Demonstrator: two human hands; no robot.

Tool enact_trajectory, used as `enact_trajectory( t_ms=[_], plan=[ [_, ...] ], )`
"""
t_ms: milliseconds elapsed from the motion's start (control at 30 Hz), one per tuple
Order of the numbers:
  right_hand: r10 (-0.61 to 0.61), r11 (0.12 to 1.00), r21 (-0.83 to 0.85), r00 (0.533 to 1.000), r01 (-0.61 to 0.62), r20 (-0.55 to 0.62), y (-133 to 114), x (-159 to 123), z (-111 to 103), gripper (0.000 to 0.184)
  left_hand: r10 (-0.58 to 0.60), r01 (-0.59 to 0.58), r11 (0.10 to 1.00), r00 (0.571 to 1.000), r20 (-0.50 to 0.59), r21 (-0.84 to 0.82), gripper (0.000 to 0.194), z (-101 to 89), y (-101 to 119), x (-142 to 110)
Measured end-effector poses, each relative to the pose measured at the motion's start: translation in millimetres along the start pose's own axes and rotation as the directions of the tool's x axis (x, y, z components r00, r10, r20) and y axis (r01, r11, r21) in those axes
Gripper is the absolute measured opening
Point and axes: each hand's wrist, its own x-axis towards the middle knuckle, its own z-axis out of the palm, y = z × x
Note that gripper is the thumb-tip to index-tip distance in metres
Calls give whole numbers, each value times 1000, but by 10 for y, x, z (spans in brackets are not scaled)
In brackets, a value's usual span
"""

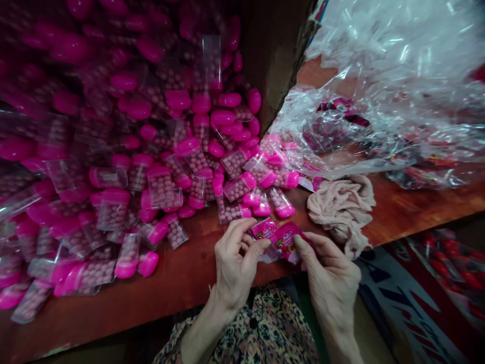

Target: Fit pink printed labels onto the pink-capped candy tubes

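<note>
Thumb and forefinger of the left hand (235, 265) closed in a pinch on a small pink printed sachet (262, 228), the other fingers curled in behind. Thumb and forefinger of the right hand (329, 283) closed as well, on a larger pink printed sachet (288, 242), the other fingers loosely bent beneath it. Whether one joined strip or two separate pieces: impossible to tell. Long axis of the pair running across the gap between the hands, roughly left to right, tilted down toward the right hand. Small sachet nearer the left thumb, larger sachet nearer the right fingertips, printed faces turned up.

Just forward and left of the fingers, a heap of clear plastic packets (162, 187) with pink caps, filled with small round pink beads, spread over a red-brown wooden tabletop (182, 288). Forward of the right hand, a crumpled beige nylon cloth (343, 215). Farther out, crumpled clear plastic film (379, 65) over more printed packaging, and the brown wall of a cardboard box (273, 55) beyond the heap. Directly below the hands, a dark floral-patterned garment (242, 328).
</note>
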Motion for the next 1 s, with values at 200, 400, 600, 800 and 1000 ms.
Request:
enact_trajectory(
  t_ms=[200,400,600,800,1000],
  plan=[
    [64,995,53,956,-83,285,-135,-215,131,11,-335,382,885,919,208,-265,5,-145,156,30],
    [170,974,52,865,-219,472,-181,-285,283,15,-405,382,873,914,-13,-305,9,-326,37,-13],
    [-26,999,-18,894,38,447,-127,-348,442,13,-371,332,907,922,-116,-259,15,-418,-37,-77],
    [-171,971,-52,830,233,531,-135,-420,528,23,-328,290,938,919,-217,-188,38,-453,-24,-130],
    [-41,993,-63,807,96,590,-210,-383,562,29,-342,271,917,912,-226,-294,23,-606,-15,-111]
  ],
)
